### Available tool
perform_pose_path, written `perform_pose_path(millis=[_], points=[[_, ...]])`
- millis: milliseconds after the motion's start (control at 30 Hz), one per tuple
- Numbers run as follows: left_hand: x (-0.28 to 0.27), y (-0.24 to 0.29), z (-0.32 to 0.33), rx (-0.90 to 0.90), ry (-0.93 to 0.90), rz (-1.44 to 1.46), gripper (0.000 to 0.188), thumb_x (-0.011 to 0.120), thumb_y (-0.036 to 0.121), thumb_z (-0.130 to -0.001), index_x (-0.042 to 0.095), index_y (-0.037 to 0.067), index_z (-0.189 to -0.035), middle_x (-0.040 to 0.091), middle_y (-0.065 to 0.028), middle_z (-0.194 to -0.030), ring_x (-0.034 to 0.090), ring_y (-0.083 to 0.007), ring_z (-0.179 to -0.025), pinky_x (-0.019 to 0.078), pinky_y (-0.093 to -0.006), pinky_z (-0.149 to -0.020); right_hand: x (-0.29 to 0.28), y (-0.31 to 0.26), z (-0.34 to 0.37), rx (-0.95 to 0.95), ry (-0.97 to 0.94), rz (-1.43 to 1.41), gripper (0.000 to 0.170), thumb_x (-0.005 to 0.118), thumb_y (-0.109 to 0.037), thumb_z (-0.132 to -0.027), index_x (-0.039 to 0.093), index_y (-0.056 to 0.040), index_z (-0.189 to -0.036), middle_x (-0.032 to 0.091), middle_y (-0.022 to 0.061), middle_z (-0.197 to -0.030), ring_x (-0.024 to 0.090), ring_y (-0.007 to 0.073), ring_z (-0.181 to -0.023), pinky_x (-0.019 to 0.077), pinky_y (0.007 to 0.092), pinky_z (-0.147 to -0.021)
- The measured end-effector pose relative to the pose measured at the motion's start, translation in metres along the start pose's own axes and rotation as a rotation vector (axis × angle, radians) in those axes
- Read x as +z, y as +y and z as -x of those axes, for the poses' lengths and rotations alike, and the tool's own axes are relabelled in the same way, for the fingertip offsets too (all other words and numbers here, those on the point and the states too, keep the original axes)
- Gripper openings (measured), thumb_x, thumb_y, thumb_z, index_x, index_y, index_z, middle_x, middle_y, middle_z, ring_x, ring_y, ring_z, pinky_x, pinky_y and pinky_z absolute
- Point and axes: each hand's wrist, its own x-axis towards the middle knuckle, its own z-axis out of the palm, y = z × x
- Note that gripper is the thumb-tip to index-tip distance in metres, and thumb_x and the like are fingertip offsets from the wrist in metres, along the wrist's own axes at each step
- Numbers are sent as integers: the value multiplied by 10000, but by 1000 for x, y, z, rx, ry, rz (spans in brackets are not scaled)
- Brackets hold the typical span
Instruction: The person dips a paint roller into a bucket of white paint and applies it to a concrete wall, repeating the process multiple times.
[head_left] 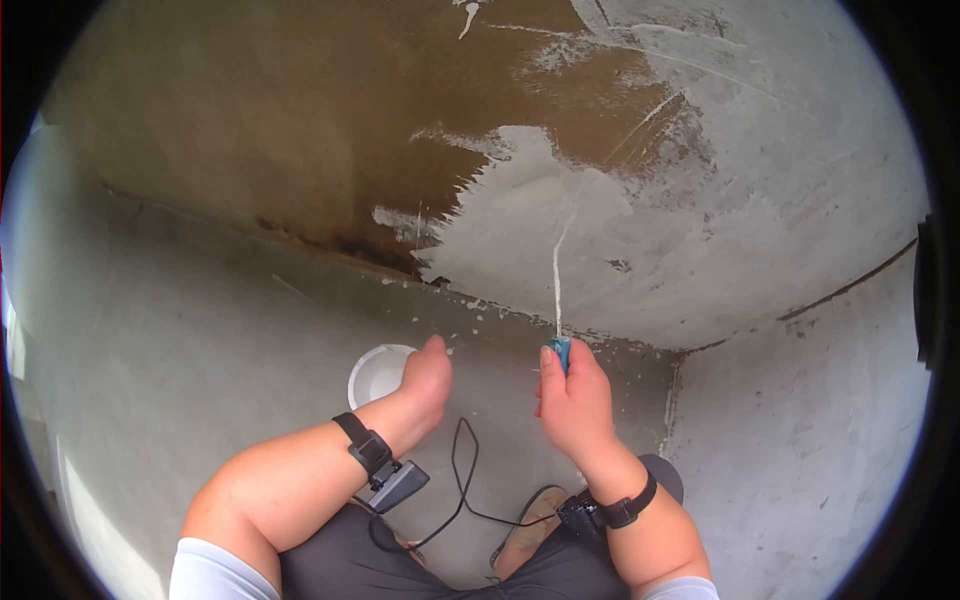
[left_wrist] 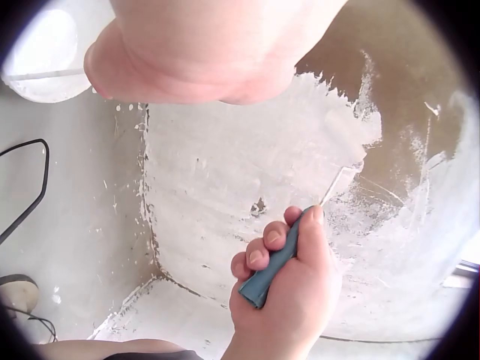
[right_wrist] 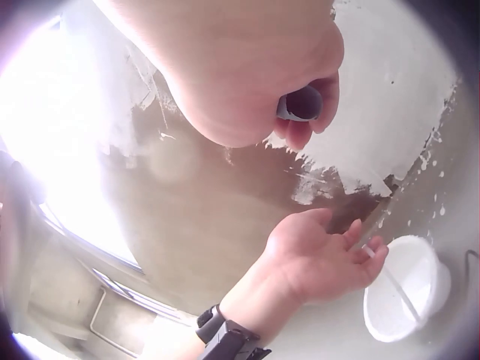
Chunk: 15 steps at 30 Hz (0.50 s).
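Note:
My right hand [head_left: 578, 400] grips the blue handle [left_wrist: 274, 274] of a paint roller, whose thin white-coated rod [head_left: 557, 280] reaches up to the wall. Its roller head blends into the pale coating there. Lower and to the left, my left hand [right_wrist: 319, 259] has its fingers curled on the strap-like handle [right_wrist: 401, 289] of a white bucket [right_wrist: 431, 274]. In the head view this hand's fingers are hidden behind its wrist, and the bucket shows just left of it.
The wall carries a wet-looking pale coating [head_left: 520, 235] beside a bare brown area [head_left: 300, 120]. White splashes dot the grey floor [head_left: 250, 330] along the wall's foot. A second wall [head_left: 800, 400] stands at the right. A black cable [head_left: 465, 480] loops between the wrists, above sandalled feet [head_left: 530, 525].

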Motion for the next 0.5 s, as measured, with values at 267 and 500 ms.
perform_pose_path(millis=[267, 500], points=[[3, -15, -21, -50, -6, -70, 525, 418, 469, -984, 473, 72, -1322, 468, -58, -1368, 424, -212, -1204, 415, -403, -930, -41, -22, 5, 89, 75, 223, 259, 566, -254, -992, 576, 4, -974, 634, 176, -726, 633, 378, -674, 493, 424, -632], [0, -6, -8, -72, 18, -25, 503, 422, 468, -980, 484, 78, -1292, 447, -74, -1379, 411, -220, -1230, 429, -406, -947, -32, -43, -16, 36, 24, 186, 254, 573, -249, -988, 574, 1, -942, 622, 181, -717, 625, 386, -675, 489, 422, -627]])
